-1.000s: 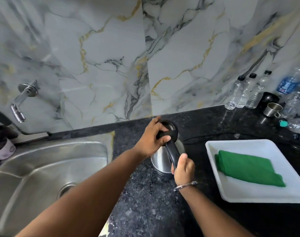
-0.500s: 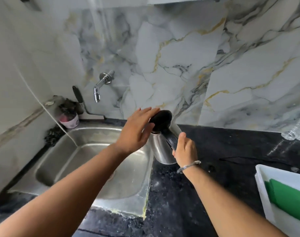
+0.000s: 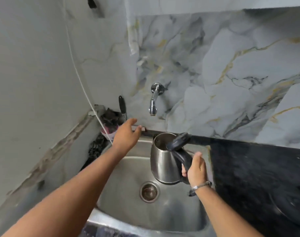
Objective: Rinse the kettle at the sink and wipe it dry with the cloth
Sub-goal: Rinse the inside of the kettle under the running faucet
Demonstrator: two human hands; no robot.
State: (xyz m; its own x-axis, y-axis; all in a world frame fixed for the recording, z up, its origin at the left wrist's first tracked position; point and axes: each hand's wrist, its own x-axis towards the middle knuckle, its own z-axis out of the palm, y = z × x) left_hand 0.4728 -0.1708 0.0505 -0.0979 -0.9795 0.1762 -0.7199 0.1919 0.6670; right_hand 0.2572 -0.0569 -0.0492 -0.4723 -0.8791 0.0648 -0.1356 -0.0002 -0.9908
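A steel kettle (image 3: pixel 163 161) with a black handle hangs over the right side of the steel sink (image 3: pixel 128 199). Its black lid (image 3: pixel 179 141) stands flipped open, so the inside shows. My right hand (image 3: pixel 196 170) grips the kettle's handle. My left hand (image 3: pixel 127 132) is open with fingers apart, stretched toward the back of the sink, below and left of the chrome wall tap (image 3: pixel 153 101). No water runs from the tap. The cloth is out of view.
A black brush handle (image 3: pixel 122 106) and dark scrubbers in a pink cup (image 3: pixel 109 129) sit at the sink's back left corner. A white cord (image 3: pixel 80 79) runs down the left wall. Black granite counter (image 3: pixel 257 177) lies to the right. The drain (image 3: pixel 149 191) sits mid-basin.
My right hand has carried the kettle from the counter to over the sink. The lid now stands open. My left hand has left the lid and reached toward the tap.
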